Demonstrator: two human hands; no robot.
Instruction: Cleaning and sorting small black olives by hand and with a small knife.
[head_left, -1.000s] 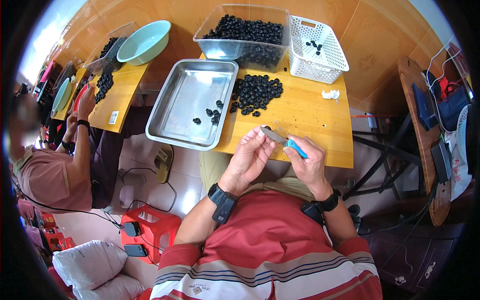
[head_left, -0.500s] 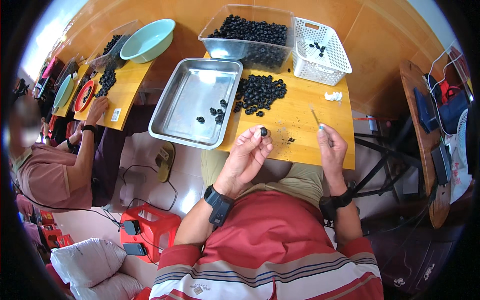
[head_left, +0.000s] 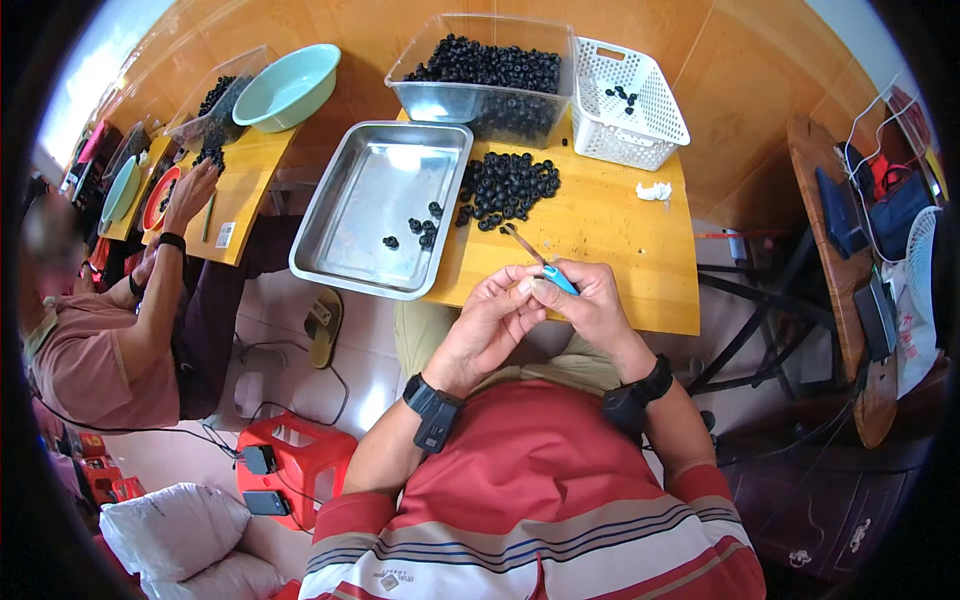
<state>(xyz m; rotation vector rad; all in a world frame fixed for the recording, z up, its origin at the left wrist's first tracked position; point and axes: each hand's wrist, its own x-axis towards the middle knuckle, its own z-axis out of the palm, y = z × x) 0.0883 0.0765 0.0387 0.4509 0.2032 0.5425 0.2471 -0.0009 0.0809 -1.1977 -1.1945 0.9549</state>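
Close together at the table's front edge, my two hands meet at the fingertips. My right hand (head_left: 594, 308) is closed round the blue handle of a small thin-bladed knife (head_left: 559, 279), its blade angled up and away to the left. My left hand (head_left: 490, 318) is pinched; the small round black part seen in it a moment ago is now covered by my fingers. Beyond them a pile of black ring-shaped parts (head_left: 510, 186) lies on the yellow wooden table (head_left: 640, 265). Several more sit in the metal tray (head_left: 370, 190) at left.
A clear plastic bin (head_left: 432, 102) full of black parts stands at the back, beside a white perforated basket (head_left: 625, 145) with several parts. Crumpled white tissue (head_left: 654, 191) lies at right. A co-worker (head_left: 120, 330) sits left, near a green basin (head_left: 290, 90) and red stool (head_left: 300, 455).
My right hand has come left with the knife to join my left hand, and the black part has gone behind my fingers. The co-worker's hand has moved farther away.
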